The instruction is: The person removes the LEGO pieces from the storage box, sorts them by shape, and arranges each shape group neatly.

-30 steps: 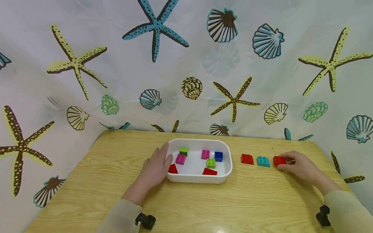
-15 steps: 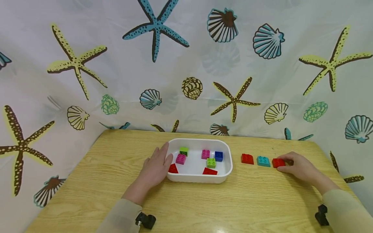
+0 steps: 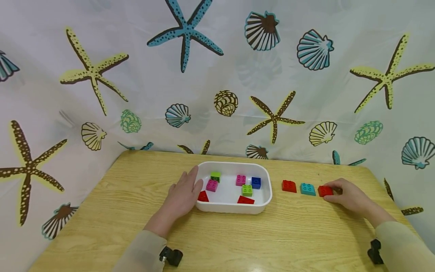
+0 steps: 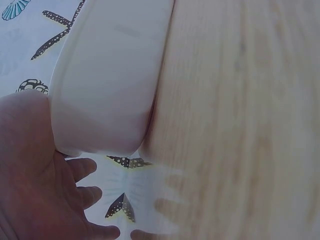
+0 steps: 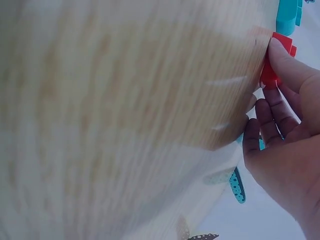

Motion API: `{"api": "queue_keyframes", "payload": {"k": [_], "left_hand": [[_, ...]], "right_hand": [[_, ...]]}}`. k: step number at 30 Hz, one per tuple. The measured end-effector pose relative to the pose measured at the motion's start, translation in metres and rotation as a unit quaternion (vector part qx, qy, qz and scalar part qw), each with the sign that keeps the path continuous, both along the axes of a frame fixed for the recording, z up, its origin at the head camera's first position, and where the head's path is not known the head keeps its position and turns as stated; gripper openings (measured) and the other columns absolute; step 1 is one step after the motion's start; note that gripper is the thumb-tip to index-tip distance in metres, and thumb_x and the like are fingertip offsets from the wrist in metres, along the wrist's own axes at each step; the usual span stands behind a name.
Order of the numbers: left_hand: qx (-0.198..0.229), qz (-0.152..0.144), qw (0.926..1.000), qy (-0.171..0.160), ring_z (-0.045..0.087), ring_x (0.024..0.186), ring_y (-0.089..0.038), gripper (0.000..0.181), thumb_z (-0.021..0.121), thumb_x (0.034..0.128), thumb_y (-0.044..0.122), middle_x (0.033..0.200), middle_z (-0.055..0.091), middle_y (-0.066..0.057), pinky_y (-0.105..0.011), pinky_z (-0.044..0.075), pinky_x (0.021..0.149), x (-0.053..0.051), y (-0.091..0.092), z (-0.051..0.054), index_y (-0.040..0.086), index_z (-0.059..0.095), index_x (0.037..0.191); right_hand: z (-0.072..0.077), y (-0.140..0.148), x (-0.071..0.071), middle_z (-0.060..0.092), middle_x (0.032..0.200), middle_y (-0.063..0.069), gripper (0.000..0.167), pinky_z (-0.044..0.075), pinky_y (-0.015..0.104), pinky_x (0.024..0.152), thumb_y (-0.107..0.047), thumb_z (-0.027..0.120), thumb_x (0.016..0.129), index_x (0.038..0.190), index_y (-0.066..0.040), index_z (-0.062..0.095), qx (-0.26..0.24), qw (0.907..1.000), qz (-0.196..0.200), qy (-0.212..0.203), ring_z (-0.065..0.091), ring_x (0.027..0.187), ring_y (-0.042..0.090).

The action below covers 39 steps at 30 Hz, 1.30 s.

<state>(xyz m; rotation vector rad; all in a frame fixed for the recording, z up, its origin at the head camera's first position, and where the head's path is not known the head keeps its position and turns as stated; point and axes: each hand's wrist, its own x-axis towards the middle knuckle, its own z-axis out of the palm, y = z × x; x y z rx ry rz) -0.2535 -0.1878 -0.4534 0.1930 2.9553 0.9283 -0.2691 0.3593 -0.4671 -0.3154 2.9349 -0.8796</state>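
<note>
On the right of the table, my right hand [image 3: 350,196] pinches a red building block [image 3: 325,191] between thumb and fingers, low at the tabletop. The right wrist view shows the thumb on one side of that red block [image 5: 270,70]. Left of it lie a teal block [image 3: 307,189] and another red block [image 3: 289,186], in a row. My left hand [image 3: 182,194] rests with straight fingers against the left end of a white tray [image 3: 234,208]. In the left wrist view the thumb lies along the wall of the tray [image 4: 105,100], fingers spread.
Inside the tray are pink blocks [image 3: 212,185], green blocks [image 3: 247,190], a blue block [image 3: 256,183] and red wedge-shaped blocks [image 3: 246,200]. A curtain [image 3: 204,75] with starfish and shells hangs behind the wooden table [image 3: 251,241].
My right hand has shifted the pinched red block slightly left, closer to the teal block. My left hand stays at the tray. The head view has turned a little.
</note>
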Motion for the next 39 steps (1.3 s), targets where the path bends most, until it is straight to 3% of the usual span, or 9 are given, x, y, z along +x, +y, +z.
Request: {"api": "queue_keyframes", "payload": {"k": [10, 22, 28, 39], "left_hand": [[-0.001, -0.002, 1.0, 0.0, 0.008, 0.169, -0.042, 0.071, 0.034, 0.1197, 0.044, 0.182, 0.023, -0.016, -0.075, 0.008, 0.129, -0.001, -0.001, 0.0, 0.01, 0.013, 0.178], [-0.002, 0.001, 1.0, 0.001, 0.008, 0.169, -0.042, 0.071, 0.035, 0.1196, 0.043, 0.182, 0.023, -0.016, -0.075, 0.008, 0.129, 0.001, 0.0, 0.001, 0.01, 0.014, 0.178], [-0.001, 0.001, 1.0, 0.004, 0.008, 0.169, -0.042, 0.071, 0.034, 0.1196, 0.043, 0.182, 0.022, -0.016, -0.075, 0.008, 0.129, 0.0, 0.001, 0.001, 0.01, 0.014, 0.178], [-0.002, -0.001, 1.0, 0.003, 0.008, 0.169, -0.042, 0.07, 0.032, 0.1197, 0.044, 0.182, 0.023, -0.016, -0.075, 0.008, 0.129, 0.0, 0.0, 0.001, 0.009, 0.014, 0.178]], "right_hand": [[0.0, 0.0, 0.001, 0.065, 0.132, 0.03, 0.048, 0.054, 0.06, 0.1, -0.018, 0.081, 0.102, 0.138, 0.011, 0.068, -0.009, 0.9999, 0.005, -0.004, 0.061, 0.116, 0.044], [0.012, -0.004, 0.003, 0.053, 0.154, 0.038, 0.074, 0.043, 0.073, 0.115, -0.02, 0.081, 0.103, 0.16, 0.012, 0.045, -0.022, 0.9997, 0.014, 0.005, 0.048, 0.142, 0.059], [0.031, -0.024, 0.003, 0.051, 0.158, 0.035, 0.077, 0.034, 0.077, 0.117, -0.022, 0.079, 0.105, 0.165, 0.007, 0.041, -0.033, 0.9985, 0.022, 0.038, 0.043, 0.145, 0.058], [0.054, -0.077, 0.004, 0.046, 0.166, 0.027, 0.076, 0.033, 0.076, 0.12, -0.02, 0.083, 0.101, 0.165, 0.0, 0.046, -0.061, 0.9925, 0.078, 0.072, 0.038, 0.154, 0.054]]}}
